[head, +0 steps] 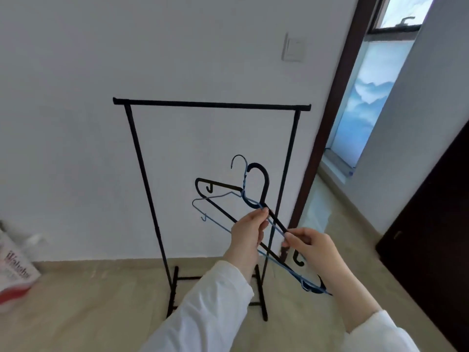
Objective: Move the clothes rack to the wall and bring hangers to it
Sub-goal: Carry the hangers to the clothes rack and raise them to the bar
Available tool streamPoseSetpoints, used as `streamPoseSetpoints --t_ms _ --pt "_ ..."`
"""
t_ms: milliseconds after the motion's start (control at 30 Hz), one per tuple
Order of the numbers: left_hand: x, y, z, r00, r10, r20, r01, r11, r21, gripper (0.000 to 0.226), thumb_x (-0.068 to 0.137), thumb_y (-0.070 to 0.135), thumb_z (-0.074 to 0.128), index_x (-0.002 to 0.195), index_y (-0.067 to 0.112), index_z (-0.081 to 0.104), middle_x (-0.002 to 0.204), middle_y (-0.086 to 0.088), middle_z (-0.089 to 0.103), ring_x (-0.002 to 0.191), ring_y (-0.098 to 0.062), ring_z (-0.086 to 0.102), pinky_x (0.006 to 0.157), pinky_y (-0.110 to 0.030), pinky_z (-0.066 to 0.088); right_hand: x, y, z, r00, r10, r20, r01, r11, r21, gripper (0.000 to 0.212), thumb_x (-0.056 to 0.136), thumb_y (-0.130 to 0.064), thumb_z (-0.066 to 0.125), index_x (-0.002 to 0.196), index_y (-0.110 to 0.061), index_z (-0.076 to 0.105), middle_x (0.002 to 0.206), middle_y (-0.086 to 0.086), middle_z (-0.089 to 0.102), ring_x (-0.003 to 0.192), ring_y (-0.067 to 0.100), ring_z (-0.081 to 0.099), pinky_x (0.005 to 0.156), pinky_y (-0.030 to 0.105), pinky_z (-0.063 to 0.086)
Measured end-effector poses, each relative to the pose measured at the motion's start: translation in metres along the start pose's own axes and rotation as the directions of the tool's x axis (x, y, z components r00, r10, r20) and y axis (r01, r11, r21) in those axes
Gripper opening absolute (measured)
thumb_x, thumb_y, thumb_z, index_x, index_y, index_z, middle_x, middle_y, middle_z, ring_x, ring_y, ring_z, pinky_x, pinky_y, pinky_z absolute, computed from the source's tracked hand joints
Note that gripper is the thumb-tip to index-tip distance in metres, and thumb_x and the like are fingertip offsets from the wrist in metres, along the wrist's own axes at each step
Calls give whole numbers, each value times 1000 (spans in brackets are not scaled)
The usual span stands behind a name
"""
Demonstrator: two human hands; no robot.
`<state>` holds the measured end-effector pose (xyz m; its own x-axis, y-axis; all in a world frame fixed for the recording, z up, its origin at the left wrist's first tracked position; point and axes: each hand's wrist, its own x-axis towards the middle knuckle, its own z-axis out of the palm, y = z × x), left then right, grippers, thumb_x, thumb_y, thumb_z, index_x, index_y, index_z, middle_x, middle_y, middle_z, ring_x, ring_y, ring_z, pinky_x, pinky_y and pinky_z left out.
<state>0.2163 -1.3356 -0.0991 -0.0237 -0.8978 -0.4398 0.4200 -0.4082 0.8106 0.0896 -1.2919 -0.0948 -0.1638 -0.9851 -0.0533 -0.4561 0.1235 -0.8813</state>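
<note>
A black metal clothes rack [210, 105] stands against the white wall, its top bar bare. In front of it I hold two tangled hangers, tilted, hooks up. The black plastic hanger [261, 179] is thick. The thin blue wire hanger [215, 219] crosses it. My left hand [247, 232] pinches the hangers at the neck just below the hooks. My right hand [312, 246] grips their sloping arms lower to the right. Both hangers are below the bar and do not touch it.
A white and red bag [15, 270] lies on the floor at the left. A dark door frame [330, 128] and a window [365, 102] are right of the rack. A dark door [431, 224] stands at far right. A light switch [293, 48] is on the wall.
</note>
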Motion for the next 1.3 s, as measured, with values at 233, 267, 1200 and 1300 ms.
streamPoseSetpoints --t_ms 233,267,1200,1300 --pt "80 84 10 991 119 -52 -121 992 -36 9 84 20 64 88 14 68 78 5 63 71 -3 54 63 -16 40 112 -53 24 995 -88 43 86 995 53 18 86 -22 57 98 -12 65 71 -13 68 75 8 62 61 9 38" --pt "92 98 11 989 142 -48 -144 989 -37 8 84 20 64 88 14 68 78 5 63 71 -2 54 63 -16 40 128 -62 28 994 -101 40 99 994 51 16 87 -22 57 98 -13 65 72 -13 68 76 8 62 62 10 38" --pt "266 222 27 963 257 -83 -246 961 130 9 83 23 65 74 20 66 74 11 65 72 -2 59 92 -30 41 334 -137 63 989 -141 46 142 990 -8 9 88 -19 54 88 -15 62 78 -1 73 79 11 59 63 13 38" --pt "267 218 26 964 255 -76 -242 960 143 14 83 24 64 69 23 64 75 12 65 72 -2 59 88 -28 41 336 -133 65 991 -128 39 129 991 -32 12 88 -21 54 91 -13 63 79 -1 73 77 13 59 59 16 38"
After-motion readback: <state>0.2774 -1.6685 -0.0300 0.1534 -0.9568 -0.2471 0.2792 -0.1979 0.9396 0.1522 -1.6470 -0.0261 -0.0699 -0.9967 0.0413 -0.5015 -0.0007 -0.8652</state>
